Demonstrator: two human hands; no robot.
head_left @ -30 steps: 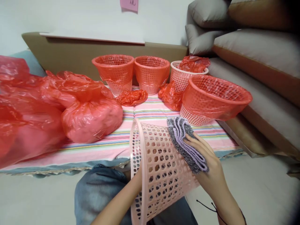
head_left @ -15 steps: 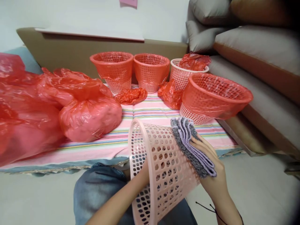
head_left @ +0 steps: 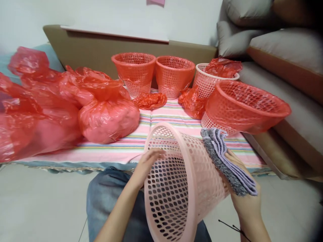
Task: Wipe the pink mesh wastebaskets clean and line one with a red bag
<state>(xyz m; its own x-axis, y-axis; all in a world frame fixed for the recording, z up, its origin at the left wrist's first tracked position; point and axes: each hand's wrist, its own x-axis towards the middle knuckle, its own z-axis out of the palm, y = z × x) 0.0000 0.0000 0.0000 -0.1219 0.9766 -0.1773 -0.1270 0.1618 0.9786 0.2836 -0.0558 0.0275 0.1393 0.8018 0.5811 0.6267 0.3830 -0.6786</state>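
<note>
A pale pink perforated basket (head_left: 181, 181) lies tilted over my lap, its mouth facing left and toward me. My left hand (head_left: 147, 163) reaches into that mouth, fingers curled over the rim's inner edge. My right hand (head_left: 243, 198) presses a folded grey and lilac cloth (head_left: 228, 164) against the basket's outer right wall, fingers closed on the cloth. The basket's base is hidden behind my right hand.
On the striped pink cloth (head_left: 161, 121) stand several red-lined baskets (head_left: 133, 74), one large (head_left: 246, 107) at the right. Stuffed red plastic bags (head_left: 106, 117) fill the left. Loose red bags (head_left: 150, 100) lie between. Grey sofa cushions (head_left: 285, 50) rise at the right.
The basket has turned its mouth more toward me and lifted. My left hand has come from behind the wall up to the rim. The cloth has slid right and down along the wall.
</note>
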